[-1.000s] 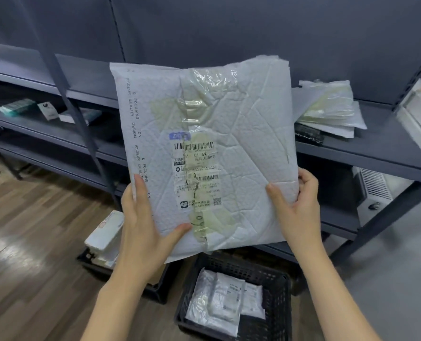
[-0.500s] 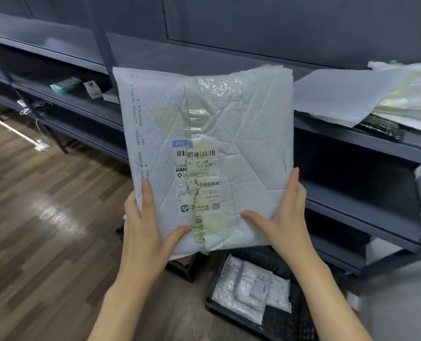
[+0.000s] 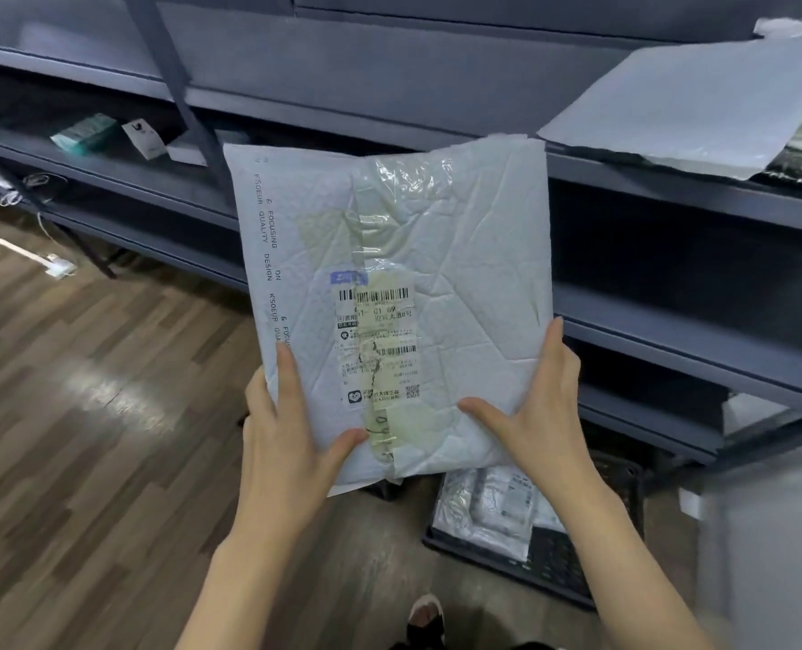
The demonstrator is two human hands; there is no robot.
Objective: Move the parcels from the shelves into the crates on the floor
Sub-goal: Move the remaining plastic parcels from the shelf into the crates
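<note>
One mailer in hand, off the shelf and not yet in a crate.

Both hands are holding the white mailer (image 3: 389, 302) upright in front of the shelves (image 3: 671, 199), label facing the camera: the left hand (image 3: 291, 443) is gripping its lower left edge, fingers behind and thumb pressing on the front, while the right hand (image 3: 535, 415) is pinching the lower right corner the same way. Just below it, a black crate (image 3: 624, 485) is sitting on the floor (image 3: 85, 415) with a few wrapped parcels (image 3: 493, 504) already lying inside, so part of the job looks done. More is waiting: flat bags (image 3: 699, 110) are lying on the upper right shelf and small boxes (image 3: 85, 133) are resting on a shelf to the left. Lowering this mailer into the crate appears to be the step in hand.
</note>
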